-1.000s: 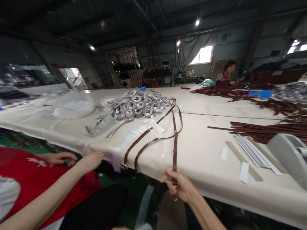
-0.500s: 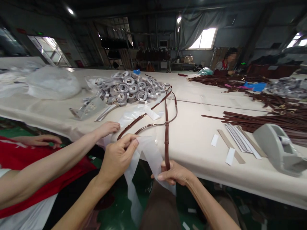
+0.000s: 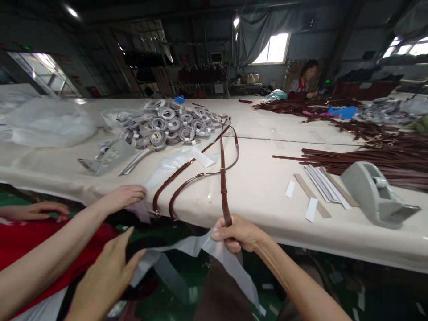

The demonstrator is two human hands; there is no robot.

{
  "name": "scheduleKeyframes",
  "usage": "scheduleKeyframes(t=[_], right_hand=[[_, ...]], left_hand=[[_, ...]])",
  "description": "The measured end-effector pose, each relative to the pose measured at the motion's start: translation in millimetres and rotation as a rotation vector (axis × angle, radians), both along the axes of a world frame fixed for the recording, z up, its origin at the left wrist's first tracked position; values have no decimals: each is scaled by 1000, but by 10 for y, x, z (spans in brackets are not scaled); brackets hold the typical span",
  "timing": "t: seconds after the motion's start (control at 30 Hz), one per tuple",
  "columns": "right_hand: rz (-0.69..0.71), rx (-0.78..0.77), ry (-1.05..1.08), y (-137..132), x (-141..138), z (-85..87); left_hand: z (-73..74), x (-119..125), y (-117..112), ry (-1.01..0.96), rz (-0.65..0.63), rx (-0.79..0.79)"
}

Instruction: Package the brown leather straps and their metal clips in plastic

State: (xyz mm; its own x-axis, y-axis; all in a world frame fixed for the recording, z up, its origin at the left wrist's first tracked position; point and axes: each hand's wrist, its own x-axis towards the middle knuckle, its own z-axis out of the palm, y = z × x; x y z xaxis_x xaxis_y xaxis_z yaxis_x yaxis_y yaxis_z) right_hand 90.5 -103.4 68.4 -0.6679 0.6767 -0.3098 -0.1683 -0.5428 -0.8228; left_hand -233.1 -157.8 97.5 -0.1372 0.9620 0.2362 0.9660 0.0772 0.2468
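Note:
My right hand [image 3: 237, 232], in front of the table edge, is closed round the end of a brown leather strap [image 3: 223, 187]. A strip of clear plastic film [image 3: 227, 258] is pinched in the same fingers. Its other end trails left, beside my left hand [image 3: 105, 272]. That hand is low on the left with thumb and forefinger spread apart; its other fingers are partly hidden. The strap loops back over the table, and two more brown lengths with gold-coloured buckles hang slightly over the front edge.
At left, a co-worker's hand [image 3: 129, 195] rests by the table edge. Wrapped strap coils [image 3: 174, 125] are heaped behind the strap. To the right stand a grey tape dispenser [image 3: 371, 191], paper strips [image 3: 323, 185] and a pile of brown straps [image 3: 334, 161]. Another person [image 3: 302, 87] sits across the table.
My left hand has let the film go, opened, and moved down and left. The film now stretches sideways from my right hand, which still grips the strap. The view has shifted slightly right.

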Motion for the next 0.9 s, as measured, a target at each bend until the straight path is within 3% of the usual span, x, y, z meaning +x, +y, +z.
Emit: scheduleKeyframes(t=[0.1,0.23,0.3,0.43,0.5,0.63,0.7,0.77,0.9], right_hand=[[-43,-17,28,-10,-151,141],[-109,-30,23,-13,-273,242],[-150,-28,12,-11,-300,265],[-217,-1,-3,-19,-288,264],[-269,36,-3,-43,-240,238],[-379,165,-4,-136,-84,170],[-402,247,25,-179,-23,167],[-384,294,16,-212,-5,202],[-413,421,-110,-263,-46,324]], left_hand=[[-181,579,-213,3,-340,141],[-108,1278,-368,27,-620,341],[-65,1417,-356,-8,-718,374],[-38,1432,-220,-224,-800,412],[-11,1429,-148,-454,-726,362],[108,1515,-52,-1169,-294,77],[164,1583,-13,-1455,-146,-58],[191,1650,29,-1582,-107,-131],[184,1744,88,-1521,-193,-106]])
